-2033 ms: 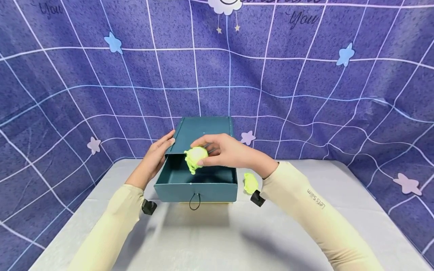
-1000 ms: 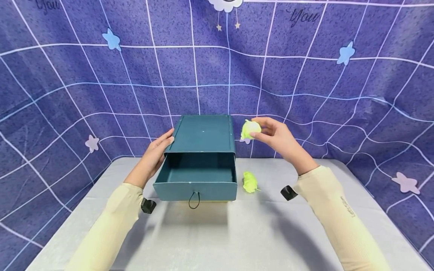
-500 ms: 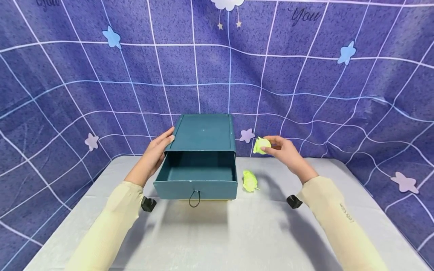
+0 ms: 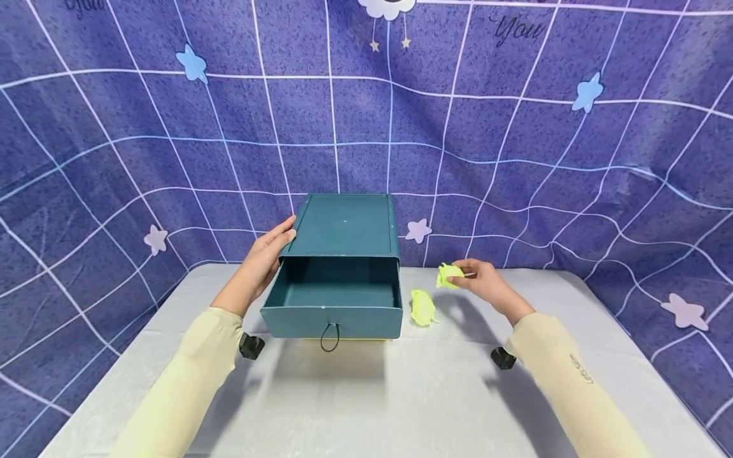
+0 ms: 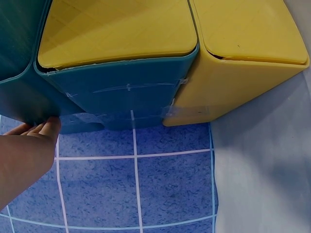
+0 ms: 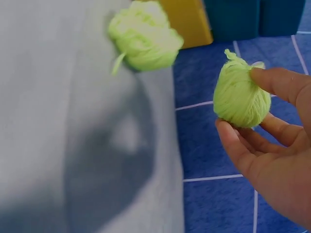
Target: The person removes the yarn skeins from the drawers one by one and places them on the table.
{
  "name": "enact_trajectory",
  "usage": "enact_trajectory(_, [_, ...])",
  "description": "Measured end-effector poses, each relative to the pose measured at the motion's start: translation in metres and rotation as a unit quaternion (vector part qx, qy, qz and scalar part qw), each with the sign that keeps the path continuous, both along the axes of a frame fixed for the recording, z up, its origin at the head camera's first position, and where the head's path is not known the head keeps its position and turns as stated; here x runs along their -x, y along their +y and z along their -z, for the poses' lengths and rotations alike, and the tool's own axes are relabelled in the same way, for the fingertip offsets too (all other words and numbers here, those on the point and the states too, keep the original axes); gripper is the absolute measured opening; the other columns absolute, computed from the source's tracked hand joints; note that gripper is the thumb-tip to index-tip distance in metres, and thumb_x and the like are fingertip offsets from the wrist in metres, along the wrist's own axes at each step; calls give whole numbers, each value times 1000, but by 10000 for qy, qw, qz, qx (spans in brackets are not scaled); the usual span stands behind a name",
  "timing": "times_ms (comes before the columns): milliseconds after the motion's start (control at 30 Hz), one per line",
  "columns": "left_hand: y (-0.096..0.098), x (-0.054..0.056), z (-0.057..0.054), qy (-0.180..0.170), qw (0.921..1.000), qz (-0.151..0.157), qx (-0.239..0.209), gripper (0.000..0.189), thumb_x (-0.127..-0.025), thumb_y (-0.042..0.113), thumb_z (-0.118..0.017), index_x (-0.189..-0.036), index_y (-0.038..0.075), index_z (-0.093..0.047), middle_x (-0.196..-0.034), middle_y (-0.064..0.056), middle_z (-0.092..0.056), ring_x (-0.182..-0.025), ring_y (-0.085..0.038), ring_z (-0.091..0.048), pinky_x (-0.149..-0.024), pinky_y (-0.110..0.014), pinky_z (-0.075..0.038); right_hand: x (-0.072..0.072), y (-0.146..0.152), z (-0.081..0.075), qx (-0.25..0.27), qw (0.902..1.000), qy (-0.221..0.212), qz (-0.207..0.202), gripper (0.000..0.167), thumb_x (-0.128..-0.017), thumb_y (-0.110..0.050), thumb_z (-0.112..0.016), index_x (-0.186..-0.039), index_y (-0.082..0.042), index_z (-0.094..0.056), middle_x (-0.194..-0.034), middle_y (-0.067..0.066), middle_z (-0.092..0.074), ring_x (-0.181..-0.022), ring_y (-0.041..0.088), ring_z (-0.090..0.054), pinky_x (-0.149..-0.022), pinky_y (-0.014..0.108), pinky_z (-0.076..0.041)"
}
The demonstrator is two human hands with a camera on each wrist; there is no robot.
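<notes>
My right hand (image 4: 485, 284) pinches a lime-green ball of yarn (image 6: 242, 94) between thumb and fingers, just above the table's far part, right of the box. A second lime-green ball of yarn (image 4: 423, 308) lies on the table beside the box's right side, closer to me. The dark teal drawer box (image 4: 345, 222) stands at the middle, its drawer (image 4: 332, 323) pulled out toward me and bare inside. Against the box's left side rests my left hand (image 4: 260, 267), fingers extended along the wall. In the left wrist view, that hand (image 5: 41, 136) touches the teal wall.
Below the teal drawer sit further units, teal and yellow (image 5: 252, 34), stacked and taped together. A black cord loop (image 4: 329, 337) hangs from the drawer front. White cloth covers the table (image 4: 343, 413). Behind it hangs a purple grid-patterned curtain (image 4: 366, 165).
My right hand carried the yarn ball from over the open drawer out to the right, then lowered it toward the table. My left hand stayed on the box.
</notes>
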State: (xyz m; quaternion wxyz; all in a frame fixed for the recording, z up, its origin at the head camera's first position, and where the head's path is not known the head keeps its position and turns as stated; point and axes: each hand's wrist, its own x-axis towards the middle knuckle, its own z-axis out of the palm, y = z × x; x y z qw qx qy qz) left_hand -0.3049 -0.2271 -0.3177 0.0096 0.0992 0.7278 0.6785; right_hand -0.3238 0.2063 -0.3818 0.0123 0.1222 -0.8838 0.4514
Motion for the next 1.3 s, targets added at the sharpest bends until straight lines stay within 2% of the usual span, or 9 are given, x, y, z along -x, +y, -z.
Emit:
enact_trajectory(300, [0,-1,0,-6,10000,-7,35,62,-98,41,-52,-153,27,-27,-160,3,-14,-145,-14,-11,-118,-37,-14,0,4,28,-159,9977,-297,-583,39,-89,-13,-68,-119,11,-58,-108,23,-63,-96,32,-63,-80,34,-54])
enact_trajectory(400, [0,-1,1,-6,10000,-9,20,62,-98,41,-52,-153,27,-27,-160,3,-14,-145,-13,-11,-118,-37,-14,-2,4,33,-317,9969,-341,-629,38,-88,-13,-69,-116,11,-59,-105,20,-64,-96,32,-63,-80,35,-54])
enact_trajectory(567, [-1,0,1,36,10000,-25,-25,63,-98,40,-52,-154,23,-27,-160,2,-15,-144,-13,-11,-118,-37,-15,-7,2,34,-579,9942,-684,-587,40,-87,-15,-70,-117,10,-59,-103,19,-63,-87,24,-62,-74,38,-55])
enact_trajectory(700, [-1,0,1,20,10000,-22,-26,61,-98,40,-52,-153,26,-28,-160,3,-15,-144,-12,-12,-117,-36,-15,-7,1,36,-718,9919,-957,-424,42,-88,-16,-69,-120,8,-58,-103,17,-62,-79,18,-60,-72,38,-55])
enact_trajectory(867, [0,0,2,13,10000,-8,-15,61,-98,40,-52,-153,28,-29,-160,4,-15,-144,-12,-11,-118,-36,-14,-6,2,36,-787,9903,-1076,-389,43,-89,-17,-69,-122,9,-57,-104,17,-62,-79,19,-61,-72,37,-55])
enact_trajectory(1100, [0,-1,2,27,10000,-6,28,64,-98,41,-52,-154,23,-26,-160,4,-14,-145,-13,-11,-118,-37,-14,-7,2,36,-818,9884,-1221,-395,45,-90,-20,-69,-124,8,-56,-108,19,-61,-83,22,-62,-74,38,-55])
enact_trajectory(1300, [0,-1,1,64,10000,-1,-23,63,-99,39,-51,-154,22,-26,-160,2,-14,-144,-11,-12,-117,-36,-16,-6,4,33,-839,9883,-1163,-514,47,-91,-22,-67,-124,8,-55,-113,23,-60,-84,21,-63,-78,40,-55])
